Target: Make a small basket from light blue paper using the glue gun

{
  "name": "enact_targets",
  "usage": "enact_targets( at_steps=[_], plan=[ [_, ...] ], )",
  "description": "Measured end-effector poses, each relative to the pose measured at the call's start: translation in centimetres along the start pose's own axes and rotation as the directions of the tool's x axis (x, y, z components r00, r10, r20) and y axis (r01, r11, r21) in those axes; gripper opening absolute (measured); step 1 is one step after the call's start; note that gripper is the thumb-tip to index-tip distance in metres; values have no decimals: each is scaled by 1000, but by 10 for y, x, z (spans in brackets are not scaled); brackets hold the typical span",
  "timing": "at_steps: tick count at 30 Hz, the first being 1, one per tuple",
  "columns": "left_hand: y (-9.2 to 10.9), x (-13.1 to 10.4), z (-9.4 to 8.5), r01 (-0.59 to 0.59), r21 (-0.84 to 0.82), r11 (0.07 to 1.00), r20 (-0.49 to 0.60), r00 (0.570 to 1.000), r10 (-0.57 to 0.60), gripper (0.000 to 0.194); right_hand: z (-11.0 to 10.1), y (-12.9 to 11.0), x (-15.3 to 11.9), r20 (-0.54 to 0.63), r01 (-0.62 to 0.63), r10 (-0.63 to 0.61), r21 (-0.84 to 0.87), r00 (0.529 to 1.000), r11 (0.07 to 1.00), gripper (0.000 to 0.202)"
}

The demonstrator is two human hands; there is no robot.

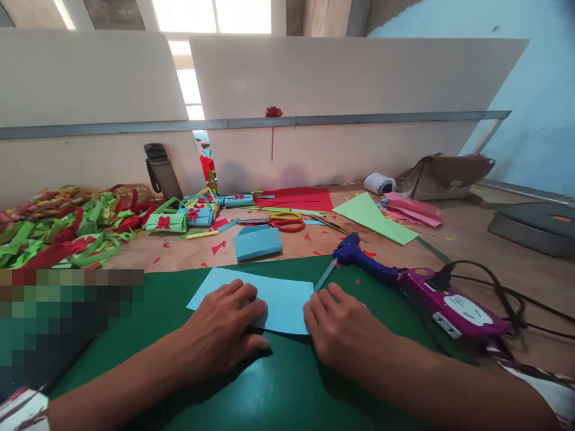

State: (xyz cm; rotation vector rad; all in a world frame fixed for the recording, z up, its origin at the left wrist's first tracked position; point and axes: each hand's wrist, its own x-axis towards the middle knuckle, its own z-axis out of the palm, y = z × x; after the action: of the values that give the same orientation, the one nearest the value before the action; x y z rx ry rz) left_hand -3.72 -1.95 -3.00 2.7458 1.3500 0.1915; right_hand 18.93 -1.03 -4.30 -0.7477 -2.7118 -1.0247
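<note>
Pale blue sheet [287,302] lies on the green mat [265,389], directly in front of the person, under both hands. Left hand [229,323]: palm down over the sheet's middle; fingers loosely bent and resting on the paper, thumb spread away from the index finger, nothing gripped between them. Right hand [339,323]: fingers curled together at the sheet's right edge, touching it; cannot tell whether the edge is pinched, thumb hidden.

Just beyond the right hand: blue glue gun [371,262], with a translucent stick [326,274] running toward the sheet's upper right corner. Purple power strip [453,305] sits farther right, black plug inserted. Behind the mat, on the bench [462,236]: folded blue piece [257,244], red-and-yellow-handled scissors [287,226], light green sheet [377,220].
</note>
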Motion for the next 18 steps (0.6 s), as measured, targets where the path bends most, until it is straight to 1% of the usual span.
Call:
enact_targets(
  at_steps=[3,4,6,8,10,12,14,15,18],
  plan=[
    [7,1,0,-1,72,997,16,1000,0,37,-1,6,2,-26,11,-11,29,1000,1000,18],
    [9,1,1,1,96,995,15,1000,-3,36,-3,8,3,-40,14,-12,40,999,999,18],
    [10,1,3,-1,143,990,17,1000,-2,26,-5,10,3,-60,8,-5,61,998,998,18],
    [13,1,5,-29,189,981,22,999,25,18,-6,13,3,-50,-12,17,95,999,995,18],
    [17,0,7,-69,209,975,20,998,67,20,-5,16,2,-26,-41,45,152,999,988,18],
    [21,-1,7,-78,187,979,-10,997,81,22,-3,21,1,-13,-82,87,227,996,970,20],
    [24,-4,8,-46,177,983,-61,996,58,32,-2,27,0,4,-138,144,309,990,941,23],
    [25,-5,8,-35,197,980,-88,995,54,31,-1,30,0,27,-166,168,349,985,922,25],
    [22,-7,10,-74,313,947,-142,982,123,4,1,36,0,113,-220,190,419,975,881,27]
  ],
)
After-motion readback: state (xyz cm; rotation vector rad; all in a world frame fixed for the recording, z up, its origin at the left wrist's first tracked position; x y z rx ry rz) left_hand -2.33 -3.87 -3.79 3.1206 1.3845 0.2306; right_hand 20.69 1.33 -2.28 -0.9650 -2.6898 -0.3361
